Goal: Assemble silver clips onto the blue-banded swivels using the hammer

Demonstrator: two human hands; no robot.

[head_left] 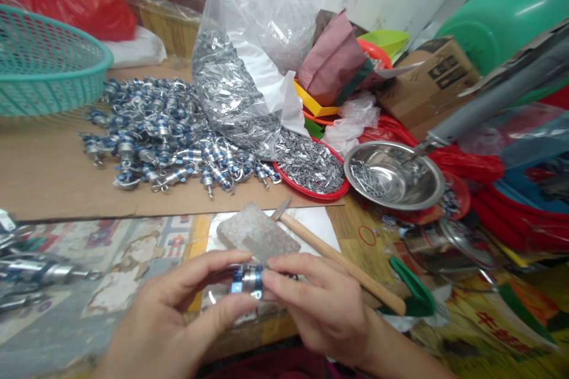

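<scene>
1. I had both hands at work on one blue-and-silver fitting (pixel 247 280), held just on the near side of the grey stone (pixel 260 231), which I took as my landmark.
2. The left hand's grip (pixel 178 308) was partly closed: fingers curved over the fitting's top, thumb along its lower edge, with a gap behind in the arch of the hand.
3. The right hand's grip (pixel 324 302) was drawn in tight, its fingertips pinching the fitting's right end. Whatever sat under those fingertips was hidden from me.
4. I judged the step in hand to be close fingertip handling of that right end, the left hand steadying the body.
5. The hammer (pixel 342 260) lay to the right of the stone, its head just beside the stone's far edge, out of both grips.
6. Beyond the stone, to the left, was a pile of similar fittings (pixel 162 124) on a cardboard sheet (pixel 48 177); beyond it, to the right, were a red plate (pixel 306 189) of small metal strips (pixel 311 163) and a steel bowl (pixel 395 186), all on the desk (pixel 351 225).
7. As I judged it, any next move called for a steady left hold and small right-finger motions, since the fitting could have rolled or slipped.
</scene>
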